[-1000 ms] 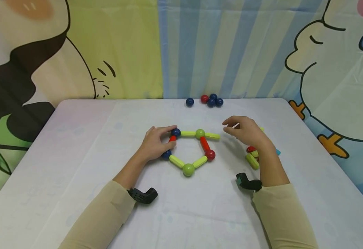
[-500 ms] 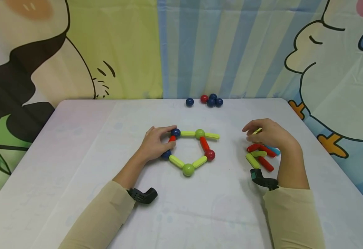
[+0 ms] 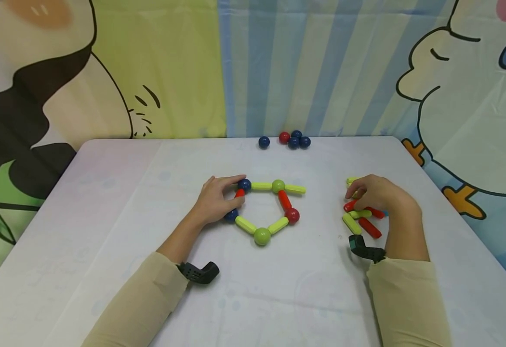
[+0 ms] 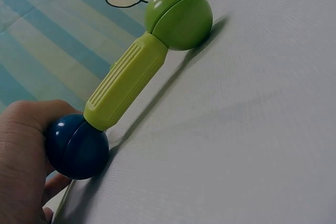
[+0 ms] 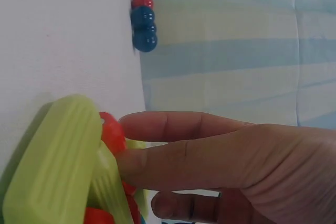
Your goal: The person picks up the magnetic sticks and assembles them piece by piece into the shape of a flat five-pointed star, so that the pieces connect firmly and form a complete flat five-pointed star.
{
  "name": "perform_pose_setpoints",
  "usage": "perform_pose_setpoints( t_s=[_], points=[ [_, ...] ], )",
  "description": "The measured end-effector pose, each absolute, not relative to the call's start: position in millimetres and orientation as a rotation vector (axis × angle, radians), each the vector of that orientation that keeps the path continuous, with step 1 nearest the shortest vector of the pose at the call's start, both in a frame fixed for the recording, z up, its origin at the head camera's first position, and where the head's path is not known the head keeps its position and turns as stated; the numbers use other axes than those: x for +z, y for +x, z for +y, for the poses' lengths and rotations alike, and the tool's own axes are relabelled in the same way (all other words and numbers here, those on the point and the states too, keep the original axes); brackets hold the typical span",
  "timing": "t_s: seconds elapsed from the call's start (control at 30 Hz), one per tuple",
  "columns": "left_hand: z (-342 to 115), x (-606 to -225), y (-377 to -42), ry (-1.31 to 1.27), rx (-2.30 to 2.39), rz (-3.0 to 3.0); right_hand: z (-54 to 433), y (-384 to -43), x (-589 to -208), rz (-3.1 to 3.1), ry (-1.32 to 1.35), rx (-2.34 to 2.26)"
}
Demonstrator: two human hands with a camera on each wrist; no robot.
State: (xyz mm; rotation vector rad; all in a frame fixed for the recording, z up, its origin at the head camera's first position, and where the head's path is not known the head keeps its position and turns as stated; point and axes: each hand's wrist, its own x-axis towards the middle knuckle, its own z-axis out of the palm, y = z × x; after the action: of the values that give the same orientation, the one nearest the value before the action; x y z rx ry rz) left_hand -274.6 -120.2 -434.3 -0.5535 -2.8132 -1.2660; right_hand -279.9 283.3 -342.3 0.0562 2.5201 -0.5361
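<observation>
Pentagon ring of glossy plastic-looking balls and ribbed rods (image 3: 246,225) sits mid-table at the person's 12 o'clock, on a white-covered table (image 3: 287,299). Round the ring: dark blue ball (image 3: 244,185) at 11, lime-green ball (image 3: 278,186) at 1, red ball (image 3: 292,216) between 3 and 4, second lime-green ball (image 3: 262,236) at 6, second dark blue ball (image 3: 230,217) between 8 and 9. Links: three yellow-green rods (image 3: 261,186), two red rods (image 3: 285,200). Extra yellow-green rod (image 3: 296,190) sticks out of the 1 o'clock ball, free end toward 3.

Left hand (image 3: 214,197) is on the ring's 9-10 o'clock side, gripping: fingers on the 11 o'clock blue ball, thumb over the red rod between the two blues.

Right hand (image 3: 380,193) is over a loose rod pile (image 3: 370,227), well apart from the ring at its 3 o'clock. Fingers bent, tips at a loose red rod (image 5: 112,132); can't tell if pinched or just touched. Pile is red and yellow-green, plus a light blue piece (image 3: 386,213), mostly hidden.

Far table edge, ring's 12 to 1: loose ball cluster (image 3: 294,143), one red, three dark blue. Another loose blue ball (image 3: 263,142) just beside, at its 9. Cartoon-print backdrop (image 3: 183,72) behind.
</observation>
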Motion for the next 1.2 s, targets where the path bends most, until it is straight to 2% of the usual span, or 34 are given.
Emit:
perform_pose_setpoints(
  t_s=[0.87, 1.2],
  points=[
    [-120, -437, -276, -0.54, -1.268, -2.825, 272, -282, -342, 2.592, -0.102, -0.622],
    [-120, -436, -276, -0.539, -1.259, -2.83, 261, -282, -339, 2.513, -0.193, -0.835]
  ],
)
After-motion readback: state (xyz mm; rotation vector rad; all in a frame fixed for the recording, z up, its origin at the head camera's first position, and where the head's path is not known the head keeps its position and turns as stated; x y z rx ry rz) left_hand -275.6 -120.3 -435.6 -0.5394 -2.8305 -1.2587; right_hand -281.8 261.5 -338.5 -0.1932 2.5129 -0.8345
